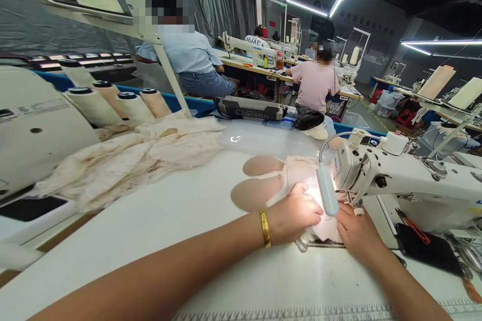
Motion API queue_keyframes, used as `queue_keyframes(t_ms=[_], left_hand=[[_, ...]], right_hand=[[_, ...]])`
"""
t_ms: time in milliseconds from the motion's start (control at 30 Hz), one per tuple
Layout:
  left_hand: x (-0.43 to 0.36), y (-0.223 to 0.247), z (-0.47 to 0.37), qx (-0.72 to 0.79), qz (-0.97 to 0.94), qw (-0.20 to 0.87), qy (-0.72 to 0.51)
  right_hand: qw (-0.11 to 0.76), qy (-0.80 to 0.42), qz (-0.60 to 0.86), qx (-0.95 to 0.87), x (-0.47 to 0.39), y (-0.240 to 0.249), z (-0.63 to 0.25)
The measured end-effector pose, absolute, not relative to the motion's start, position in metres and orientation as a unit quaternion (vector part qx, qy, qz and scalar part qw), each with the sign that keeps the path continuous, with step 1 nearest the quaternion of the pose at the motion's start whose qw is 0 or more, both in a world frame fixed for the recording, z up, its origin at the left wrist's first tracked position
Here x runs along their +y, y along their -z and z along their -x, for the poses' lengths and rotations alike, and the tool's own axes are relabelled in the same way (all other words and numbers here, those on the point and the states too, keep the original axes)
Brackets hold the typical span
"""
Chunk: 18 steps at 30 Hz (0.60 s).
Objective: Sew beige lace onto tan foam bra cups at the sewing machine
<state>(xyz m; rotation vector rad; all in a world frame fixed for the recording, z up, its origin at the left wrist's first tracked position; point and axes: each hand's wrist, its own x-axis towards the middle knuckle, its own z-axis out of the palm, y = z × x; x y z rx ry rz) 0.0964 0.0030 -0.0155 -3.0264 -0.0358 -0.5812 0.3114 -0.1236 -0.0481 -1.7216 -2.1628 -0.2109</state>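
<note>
My left hand (299,213), with a gold bracelet on the wrist, has its fingers curled on pale pink fabric (326,228) beside the needle area of a white sewing machine (391,170). On the right, my right hand (354,225) lies on the fabric's edge under the machine head, its fingertips partly hidden. A bright lamp (327,193) on a bent neck hangs between both hands. Two beige oval pads (256,193) extend from the fabric to the left on the white table.
Cream lace fabric (150,153) is piled at the left, near thread cones (113,103). Red-handled snips (416,228) rest on a black object at the right. A ruler strip (286,313) runs along the front edge. Other people (314,85) sit at machines beyond.
</note>
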Motion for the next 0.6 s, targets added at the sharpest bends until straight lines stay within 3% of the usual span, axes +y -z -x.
queue_keyframes(t_ms=[600], left_hand=[[0.001, 0.027, -0.103, -0.037, 0.976, 0.049, 0.208]], right_hand=[[0.207, 0.096, 0.595, -0.770, -0.124, 0.042, -0.311]])
